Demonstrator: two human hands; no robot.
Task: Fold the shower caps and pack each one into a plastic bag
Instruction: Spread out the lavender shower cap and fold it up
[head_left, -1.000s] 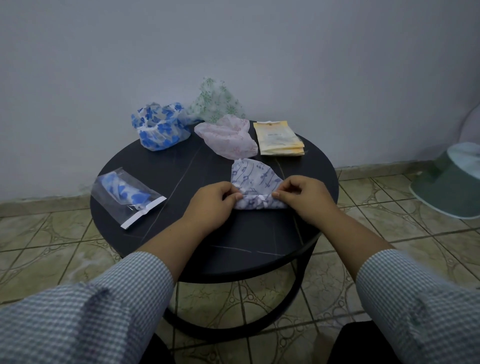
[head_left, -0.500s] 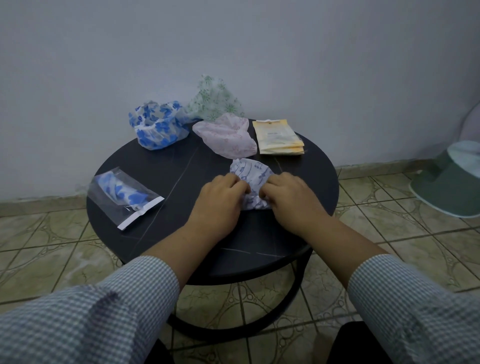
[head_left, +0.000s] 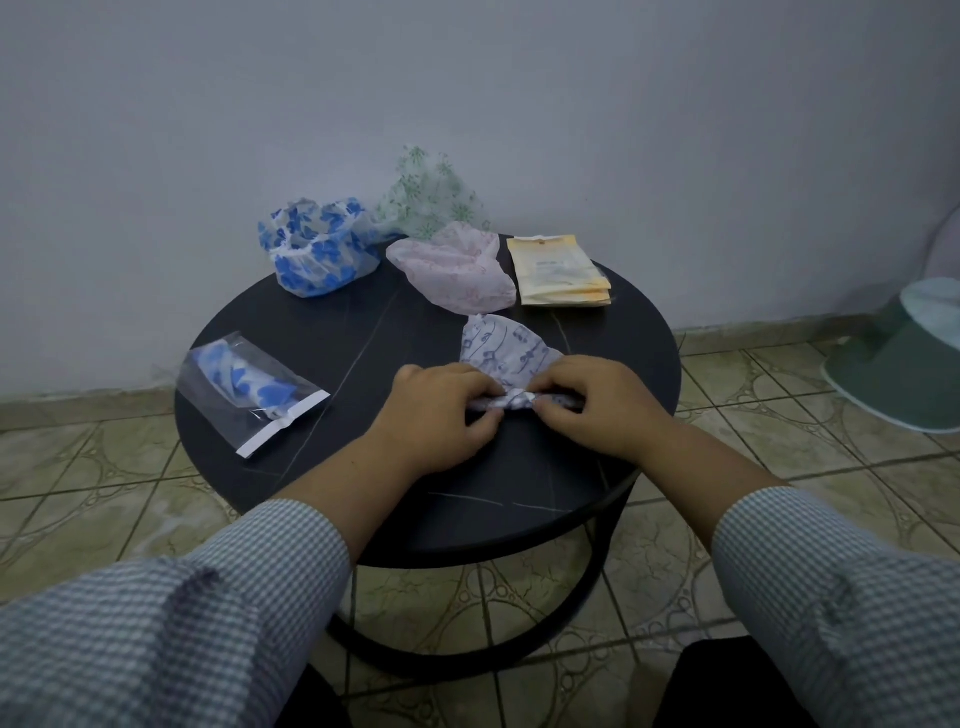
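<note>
Near the table's (head_left: 644, 338) front edge, both hands (head_left: 519, 402) pinch the purple cap's (head_left: 501, 348) rolled hem.

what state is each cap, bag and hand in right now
purple-patterned cap: near edge rolled up, far part flat on the table
left hand: pinching the roll
right hand: pinching the roll
blue-flower cap: unfolded, puffed up
green-print cap: unfolded, standing up
pink cap: unfolded, slumped
clear bag: holds a folded blue cap
yellow packets: stacked flat
</note>
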